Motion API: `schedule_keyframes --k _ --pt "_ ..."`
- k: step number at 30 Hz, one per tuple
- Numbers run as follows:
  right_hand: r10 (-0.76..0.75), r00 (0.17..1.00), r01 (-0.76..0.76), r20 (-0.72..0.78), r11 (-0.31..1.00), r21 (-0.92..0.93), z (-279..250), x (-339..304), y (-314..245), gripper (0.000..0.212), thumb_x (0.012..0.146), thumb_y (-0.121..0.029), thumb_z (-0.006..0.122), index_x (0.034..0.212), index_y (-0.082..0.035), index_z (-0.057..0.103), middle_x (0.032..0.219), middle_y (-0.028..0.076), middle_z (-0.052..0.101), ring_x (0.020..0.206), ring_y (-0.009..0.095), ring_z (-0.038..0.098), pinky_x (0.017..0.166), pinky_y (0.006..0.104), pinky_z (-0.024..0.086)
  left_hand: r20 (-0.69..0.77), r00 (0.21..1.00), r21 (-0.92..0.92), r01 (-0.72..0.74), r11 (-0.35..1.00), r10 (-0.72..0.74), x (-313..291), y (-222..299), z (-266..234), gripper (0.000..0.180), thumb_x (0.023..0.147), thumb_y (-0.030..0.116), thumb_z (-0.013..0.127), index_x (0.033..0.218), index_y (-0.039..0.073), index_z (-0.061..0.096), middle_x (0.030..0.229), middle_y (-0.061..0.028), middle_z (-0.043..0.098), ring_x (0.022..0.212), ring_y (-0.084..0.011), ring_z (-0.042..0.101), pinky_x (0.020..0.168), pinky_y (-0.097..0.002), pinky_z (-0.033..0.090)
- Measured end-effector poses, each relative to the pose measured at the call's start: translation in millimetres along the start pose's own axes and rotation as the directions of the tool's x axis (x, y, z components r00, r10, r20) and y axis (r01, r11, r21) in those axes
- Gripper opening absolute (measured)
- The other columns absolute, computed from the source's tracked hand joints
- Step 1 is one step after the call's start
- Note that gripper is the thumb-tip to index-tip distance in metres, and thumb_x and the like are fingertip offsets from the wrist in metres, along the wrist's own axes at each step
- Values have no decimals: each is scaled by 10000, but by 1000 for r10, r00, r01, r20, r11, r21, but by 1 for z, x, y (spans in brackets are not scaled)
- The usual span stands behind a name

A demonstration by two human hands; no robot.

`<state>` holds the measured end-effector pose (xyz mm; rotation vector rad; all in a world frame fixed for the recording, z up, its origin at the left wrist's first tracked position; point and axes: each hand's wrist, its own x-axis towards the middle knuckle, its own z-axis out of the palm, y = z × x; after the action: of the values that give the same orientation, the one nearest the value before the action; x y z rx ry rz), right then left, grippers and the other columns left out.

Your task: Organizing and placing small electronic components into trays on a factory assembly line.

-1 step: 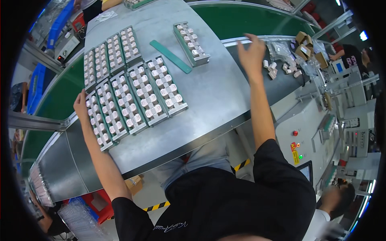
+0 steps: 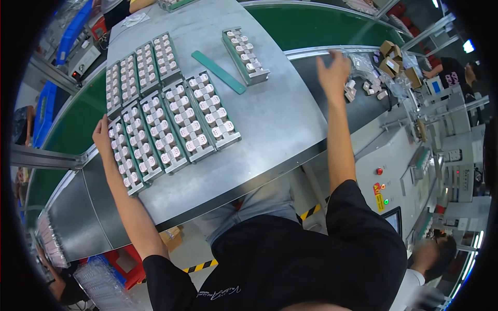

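Note:
My left hand (image 2: 101,136) lies at the outer left edge of the front row of racks, its fingers loosely extended against the corner of the leftmost rack (image 2: 124,155). Each green-and-grey metal rack carries a line of round white-topped pieces; several racks stand side by side in two rows. My right hand (image 2: 333,75) hovers over the dark side surface, fingers apart and nothing visible in them. Close to it lie small white cylindrical pieces (image 2: 350,92). A flat green strip (image 2: 219,72) and a separate filled rack (image 2: 246,56) lie on the metal table (image 2: 280,116).
More small white pieces (image 2: 374,88), clear plastic bags (image 2: 363,63) and opened cardboard boxes (image 2: 390,66) crowd the right side surface. A grey machine with buttons (image 2: 371,160) stands at the right. Green conveyor belts (image 2: 311,26) run behind and left. Other people work around.
My right hand has shifted slightly to the right and down, nearer the small white pieces, partly covering some. My left hand stays by the leftmost rack.

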<state>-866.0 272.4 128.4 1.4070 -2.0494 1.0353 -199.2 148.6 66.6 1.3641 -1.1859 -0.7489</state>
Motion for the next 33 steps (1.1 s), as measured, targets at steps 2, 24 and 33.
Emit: schedule_keyframes --k 2,24,33 --pt "263 962 -272 -70 939 -211 -12 -10 59 520 765 -355 737 1171 -69 584 1089 213 587 1104 391 506 930 509 404 -11 1000 11 11 1000 -11 -1 1 4 299 912 278 668 830 -8 691 735 12 611 667 -52 491 621 -210 386" --pt "587 790 -487 177 426 763 -28 -13 129 368 973 -240 527 1208 39 485 1123 191 673 953 234 673 761 312 492 -54 997 84 65 994 -61 -10 12 4 334 901 309 672 831 -17 700 749 -13 634 682 -68 520 652 -216 403" --pt "373 796 -442 476 -178 879 -36 7 62 315 979 -240 484 1244 -71 504 1227 223 604 813 154 547 693 252 456 -71 996 66 62 996 -57 -6 6 2 330 902 302 671 831 -19 696 757 -13 637 690 -72 522 662 -221 405"
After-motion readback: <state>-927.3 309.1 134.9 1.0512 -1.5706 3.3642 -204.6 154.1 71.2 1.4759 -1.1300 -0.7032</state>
